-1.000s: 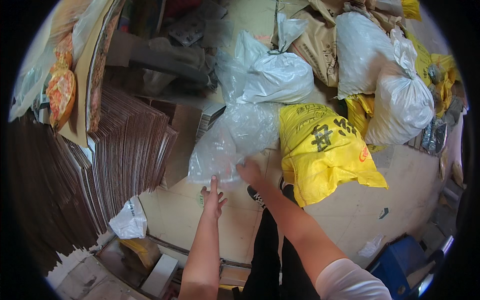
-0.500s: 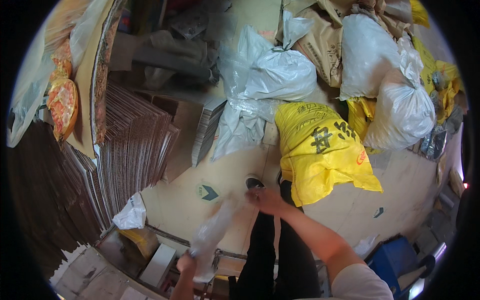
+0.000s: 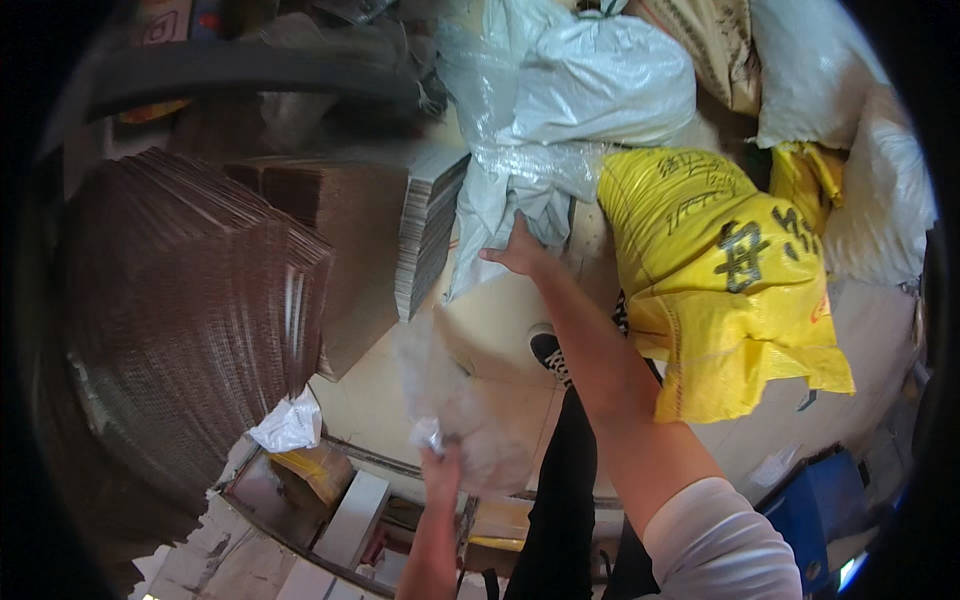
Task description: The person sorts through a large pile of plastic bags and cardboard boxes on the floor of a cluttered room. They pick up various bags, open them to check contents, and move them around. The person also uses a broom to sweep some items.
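My left hand point(image 3: 440, 465) is closed on a gathered part of a clear plastic bag point(image 3: 487, 440), whose film spreads out blurred above the floor. My right hand point(image 3: 518, 250) stretches far forward with thumb and fingers apart and nothing in it. It is over or against the loose lower end of a white woven sack point(image 3: 600, 85); whether it touches cannot be told. To the right of my right arm lies a full yellow woven sack point(image 3: 690, 230) with dark lettering.
Stacks of flat brown cardboard point(image 3: 200, 300) fill the left, beside a smaller grey-edged stack point(image 3: 430, 230). More white sacks point(image 3: 880, 200) stand at the right. A crumpled white bag point(image 3: 288, 420) lies near low compartments. A blue bin point(image 3: 815, 500) is at lower right.
My right hand has moved forward from near my feet to the white sack, its fingers now spread. The left hand, still gripping the clear bag, has risen and shifted right. The view has turned.
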A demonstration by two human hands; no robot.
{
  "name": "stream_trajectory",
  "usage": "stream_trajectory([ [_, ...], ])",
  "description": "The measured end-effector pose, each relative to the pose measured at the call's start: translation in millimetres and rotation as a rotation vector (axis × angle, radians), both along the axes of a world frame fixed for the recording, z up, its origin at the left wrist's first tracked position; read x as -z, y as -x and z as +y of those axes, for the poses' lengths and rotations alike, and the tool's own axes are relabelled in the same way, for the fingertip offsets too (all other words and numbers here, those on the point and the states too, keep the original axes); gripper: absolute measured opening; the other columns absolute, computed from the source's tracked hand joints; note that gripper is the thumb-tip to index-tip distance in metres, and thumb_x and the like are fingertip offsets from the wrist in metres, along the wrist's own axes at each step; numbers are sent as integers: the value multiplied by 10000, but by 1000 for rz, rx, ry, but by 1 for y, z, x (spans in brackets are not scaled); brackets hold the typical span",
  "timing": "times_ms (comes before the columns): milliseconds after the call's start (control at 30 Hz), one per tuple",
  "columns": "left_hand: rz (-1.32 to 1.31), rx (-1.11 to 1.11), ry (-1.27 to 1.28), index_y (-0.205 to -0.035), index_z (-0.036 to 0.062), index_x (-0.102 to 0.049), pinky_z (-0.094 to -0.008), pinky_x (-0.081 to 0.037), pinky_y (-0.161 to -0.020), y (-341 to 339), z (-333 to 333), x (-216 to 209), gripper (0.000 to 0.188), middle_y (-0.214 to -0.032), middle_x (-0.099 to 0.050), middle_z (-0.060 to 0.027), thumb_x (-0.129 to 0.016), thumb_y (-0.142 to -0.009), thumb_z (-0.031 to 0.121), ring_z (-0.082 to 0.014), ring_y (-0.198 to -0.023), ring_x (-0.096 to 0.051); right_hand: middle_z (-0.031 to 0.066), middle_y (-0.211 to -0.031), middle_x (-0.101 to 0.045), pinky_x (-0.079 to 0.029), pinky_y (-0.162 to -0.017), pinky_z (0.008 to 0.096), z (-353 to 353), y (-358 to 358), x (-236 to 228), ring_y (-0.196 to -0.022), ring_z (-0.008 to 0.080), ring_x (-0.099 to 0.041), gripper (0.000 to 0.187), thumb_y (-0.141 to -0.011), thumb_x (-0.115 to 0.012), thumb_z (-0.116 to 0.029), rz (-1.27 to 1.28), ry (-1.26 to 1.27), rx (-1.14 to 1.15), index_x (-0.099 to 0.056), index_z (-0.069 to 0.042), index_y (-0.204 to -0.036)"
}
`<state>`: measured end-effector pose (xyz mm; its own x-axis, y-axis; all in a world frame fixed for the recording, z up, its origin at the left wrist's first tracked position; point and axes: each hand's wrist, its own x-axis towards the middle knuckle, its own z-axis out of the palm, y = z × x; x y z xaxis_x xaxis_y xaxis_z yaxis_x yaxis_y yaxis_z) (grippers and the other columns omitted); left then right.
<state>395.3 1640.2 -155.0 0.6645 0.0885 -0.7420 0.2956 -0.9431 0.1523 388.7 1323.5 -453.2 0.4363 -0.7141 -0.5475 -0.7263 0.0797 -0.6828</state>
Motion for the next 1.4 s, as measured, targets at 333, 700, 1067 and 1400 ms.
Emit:
stream_trajectory([
  [333, 112, -86, 99, -1411, -55, -448, -375, -464, -995, -2, -91, -2, 715, -1289, -611, -186, -755, -877, 309, -254, -1156, -595, 215, -977, -712, -556, -779, 499, 198, 91, -241, -900, 384, -700, 213, -852, -619, -139, -282, -657, -768, -700, -21, -1010],
  [700, 52, 882, -364, -1094, 79, -667, -518, -554, -740, 67, 71, -192, 325, -1011, -676, -154, -664, -842, 285, -413, -869, -675, 307, -1292, -564, -473, -1007, 481, 30, 59, -201, -1197, 371, -592, 810, -909, -718, -422, -42, -633, 353, -325, 43, -1442],
  [1067, 433, 429, -768, -1359, 49, -591, -518, -482, -970, 134, 251, -378, 634, -1286, -634, -242, -740, -840, 382, -427, -1145, -612, 271, -1272, -625, -494, -1013, 456, 216, 115, -395, -1158, 388, -625, 770, -886, -662, -332, -213, -673, 44, -347, 8, -1500],
  [1400, 345, 319, -981, -1311, 49, -585, -519, -470, -977, 123, 285, -384, 616, -1296, -589, -220, -759, -799, 344, -405, -1193, -575, 188, -959, -667, -549, -849, 485, 137, 115, -359, -924, 357, -689, 257, -951, -576, -294, -310, 174, -952, -627, -55, -1030],
])
